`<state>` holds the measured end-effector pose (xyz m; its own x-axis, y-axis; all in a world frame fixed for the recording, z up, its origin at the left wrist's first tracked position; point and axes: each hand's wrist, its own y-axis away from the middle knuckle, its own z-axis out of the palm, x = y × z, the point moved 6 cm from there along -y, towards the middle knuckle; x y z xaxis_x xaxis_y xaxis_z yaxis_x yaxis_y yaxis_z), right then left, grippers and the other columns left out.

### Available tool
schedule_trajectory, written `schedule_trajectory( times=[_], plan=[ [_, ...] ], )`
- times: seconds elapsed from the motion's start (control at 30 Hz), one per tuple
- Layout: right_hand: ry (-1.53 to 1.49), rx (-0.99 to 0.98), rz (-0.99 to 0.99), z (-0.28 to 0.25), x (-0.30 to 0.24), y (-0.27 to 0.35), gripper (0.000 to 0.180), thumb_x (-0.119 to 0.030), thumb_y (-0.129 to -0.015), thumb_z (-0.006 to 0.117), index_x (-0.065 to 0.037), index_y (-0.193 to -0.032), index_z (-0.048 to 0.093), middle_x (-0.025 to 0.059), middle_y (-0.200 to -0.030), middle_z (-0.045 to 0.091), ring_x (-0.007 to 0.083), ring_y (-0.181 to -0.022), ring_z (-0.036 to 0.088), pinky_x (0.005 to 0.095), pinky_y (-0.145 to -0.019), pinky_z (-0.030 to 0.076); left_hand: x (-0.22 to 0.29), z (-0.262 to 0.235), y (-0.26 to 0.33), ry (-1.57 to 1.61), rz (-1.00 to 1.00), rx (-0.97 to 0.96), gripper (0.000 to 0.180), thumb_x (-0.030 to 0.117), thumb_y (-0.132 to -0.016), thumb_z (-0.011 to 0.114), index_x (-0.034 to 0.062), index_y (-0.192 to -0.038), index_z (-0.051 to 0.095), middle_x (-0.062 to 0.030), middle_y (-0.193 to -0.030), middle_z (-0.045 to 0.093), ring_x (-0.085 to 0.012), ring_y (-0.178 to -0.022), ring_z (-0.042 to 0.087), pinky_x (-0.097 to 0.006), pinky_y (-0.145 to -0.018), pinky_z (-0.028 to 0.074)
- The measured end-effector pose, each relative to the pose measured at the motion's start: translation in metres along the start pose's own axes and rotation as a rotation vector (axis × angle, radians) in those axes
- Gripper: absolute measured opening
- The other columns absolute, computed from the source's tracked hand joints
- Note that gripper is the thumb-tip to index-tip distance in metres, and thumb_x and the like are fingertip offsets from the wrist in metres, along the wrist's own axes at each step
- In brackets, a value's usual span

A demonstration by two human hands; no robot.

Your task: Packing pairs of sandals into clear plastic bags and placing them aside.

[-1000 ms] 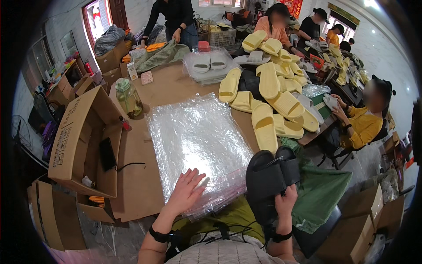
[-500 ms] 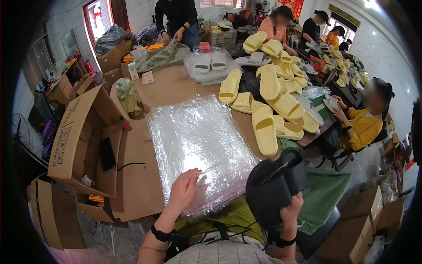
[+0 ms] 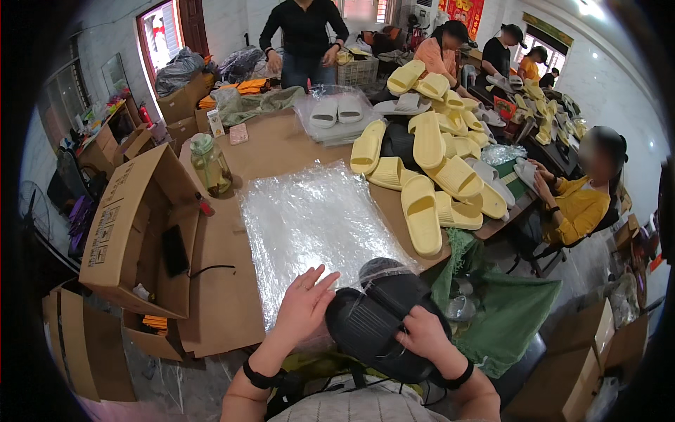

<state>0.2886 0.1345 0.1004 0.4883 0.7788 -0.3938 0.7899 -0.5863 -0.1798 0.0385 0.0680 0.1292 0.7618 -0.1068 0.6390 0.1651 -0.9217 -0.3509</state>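
Observation:
A pair of black slippers (image 3: 362,320) lies side by side over the near edge of a stack of clear plastic bags (image 3: 309,218). Curled fingers of my right hand (image 3: 425,333) grip the slippers near their straps. My left hand (image 3: 304,301) is open beside the left slipper, its fingers spread above the shiny plastic. Whether it touches the bags I cannot tell. A strip of clear film shows across the far part of the slippers.
Yellow slippers (image 3: 422,211) are heaped at the right. A cardboard box (image 3: 133,239), a lidded jar (image 3: 209,169) and bagged white slippers (image 3: 336,112) stand around the cardboard-covered table (image 3: 218,274). Green sacking (image 3: 517,309) hangs at the right edge. Several people work nearby.
My right hand has brought the black slippers left and down onto the bags' near edge. My left hand has lifted and spread its fingers. The person across the table has straightened up.

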Motion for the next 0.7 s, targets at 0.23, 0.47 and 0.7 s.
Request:
schedule_trajectory(
  times=[0.23, 0.47, 0.7],
  plan=[
    [-0.098, 0.02, 0.007, 0.023, -0.042, -0.062, 0.026, -0.026, -0.084, 0.07, -0.001, -0.086, 0.064, 0.0173, -0.092, 0.06, 0.037, -0.09, 0.062, 0.0459, -0.073, 0.053, 0.046, 0.0, 0.018, -0.158, 0.249, -0.204, 0.044, 0.03, -0.099, 0.058, 0.0203, -0.141, 0.056, -0.0131, -0.157, 0.039, -0.0396, -0.145, 0.034, -0.06, -0.116, 0.026],
    [-0.412, 0.253, 0.27, 0.092, -0.002, -0.142, 0.03, -0.028, -0.093, 0.062, 0.001, -0.085, 0.062, 0.0213, -0.094, 0.059, 0.0419, -0.09, 0.061, 0.0474, -0.081, 0.052, 0.066, -0.015, 0.032, -0.041, 0.337, -0.253, 0.046, 0.03, -0.101, 0.055, 0.0223, -0.146, 0.052, -0.0084, -0.16, 0.036, -0.0383, -0.147, 0.03, -0.057, -0.118, 0.025],
    [-0.042, 0.241, 0.26, 0.068, -0.032, -0.225, 0.049, -0.039, -0.093, 0.065, 0.006, -0.111, 0.06, 0.0224, -0.105, 0.056, 0.0419, -0.103, 0.058, 0.0491, -0.086, 0.051, 0.047, -0.019, 0.04, -0.07, 0.337, -0.235, 0.048, 0.035, -0.097, 0.061, 0.0229, -0.143, 0.056, -0.0073, -0.16, 0.037, -0.0341, -0.148, 0.03, -0.055, -0.119, 0.024]
  ],
)
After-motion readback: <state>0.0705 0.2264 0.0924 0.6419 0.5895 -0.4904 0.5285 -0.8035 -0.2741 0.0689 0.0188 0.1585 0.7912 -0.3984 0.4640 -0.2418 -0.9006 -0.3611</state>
